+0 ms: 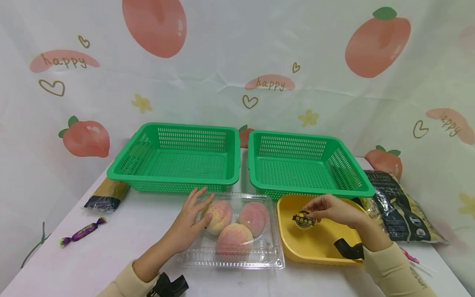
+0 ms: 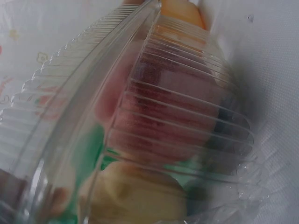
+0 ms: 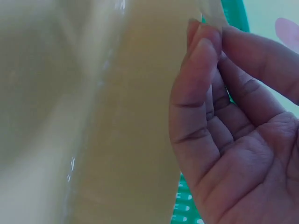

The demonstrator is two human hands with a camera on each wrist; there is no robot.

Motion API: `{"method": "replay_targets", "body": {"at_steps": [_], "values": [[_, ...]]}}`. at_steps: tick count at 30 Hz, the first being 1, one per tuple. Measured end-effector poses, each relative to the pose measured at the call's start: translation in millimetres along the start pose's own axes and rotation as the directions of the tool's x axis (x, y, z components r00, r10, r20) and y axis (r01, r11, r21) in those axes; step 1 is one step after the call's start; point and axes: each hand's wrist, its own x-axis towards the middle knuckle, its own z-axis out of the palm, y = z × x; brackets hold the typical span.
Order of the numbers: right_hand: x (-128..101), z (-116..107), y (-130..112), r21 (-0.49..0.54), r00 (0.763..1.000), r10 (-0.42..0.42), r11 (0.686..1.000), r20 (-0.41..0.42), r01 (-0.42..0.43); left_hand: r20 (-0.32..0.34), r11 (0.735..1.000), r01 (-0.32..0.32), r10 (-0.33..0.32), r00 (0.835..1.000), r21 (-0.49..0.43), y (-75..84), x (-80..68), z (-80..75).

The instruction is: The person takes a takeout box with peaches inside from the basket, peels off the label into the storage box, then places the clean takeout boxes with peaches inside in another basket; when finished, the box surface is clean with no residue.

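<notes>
A clear plastic clamshell box point(image 1: 237, 258) with three peaches point(image 1: 234, 237) lies on the white table in front of me. My left hand point(image 1: 193, 216) rests on its left side, fingers straight against the lid. The left wrist view shows the ribbed clear lid point(image 2: 154, 116) close up, with blurred peaches behind it. My right hand point(image 1: 326, 208) pinches a small dark round sticker point(image 1: 304, 219) over a yellow tray point(image 1: 311, 247). In the right wrist view the fingers point(image 3: 205, 60) meet at the tips beside the yellow tray point(image 3: 117, 140); the sticker is hidden there.
Two empty green baskets point(image 1: 178, 156) point(image 1: 308, 165) stand side by side behind the box and tray. A dark bag of pasta point(image 1: 400, 206) lies at the right. At the left lie a spaghetti packet point(image 1: 107, 194) and a purple wrapped candy point(image 1: 83, 232).
</notes>
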Motion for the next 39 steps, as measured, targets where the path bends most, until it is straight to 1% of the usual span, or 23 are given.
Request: {"method": "replay_targets", "body": {"at_steps": [3, 6, 14, 17, 26, 33, 39], "values": [[0.7, 1.4, 0.8, 0.004, 1.000, -0.001, 1.000, 0.020, 0.001, -0.002, 1.000, -0.002, 0.002, 1.000, -0.004, -0.2, -0.1, 0.2], [1.5, 2.5, 1.6, 0.004, 0.999, 0.017, 1.000, 0.038, -0.017, 0.000, 1.000, 0.000, 0.000, 1.000, -0.007, -0.1, -0.3, 0.2], [1.8, 2.9, 7.3, -0.038, 0.997, 0.044, 0.998, 0.064, -0.041, 0.002, 1.000, 0.001, -0.001, 1.000, -0.006, 0.7, -0.4, -0.3], [1.5, 2.9, 8.8, -0.054, 0.996, 0.045, 0.998, 0.082, -0.041, 0.000, 1.000, -0.001, 0.001, 1.000, -0.005, 0.7, -0.5, -0.2], [2.5, 3.9, 12.8, -0.060, 0.993, 0.033, 0.998, 0.118, -0.026, 0.000, 1.000, 0.002, -0.002, 1.000, 0.002, 1.1, -0.3, -0.8], [2.3, 1.4, 10.3, -0.104, 0.993, 0.029, 0.994, 0.114, -0.017, 0.004, 1.000, 0.004, -0.004, 1.000, -0.001, 1.3, -0.1, -0.9], [0.6, -0.9, 5.5, -0.165, 0.995, -0.002, 0.986, 0.095, 0.018, 0.001, 1.000, 0.003, -0.003, 1.000, 0.000, 1.2, 0.0, -0.7]]}}
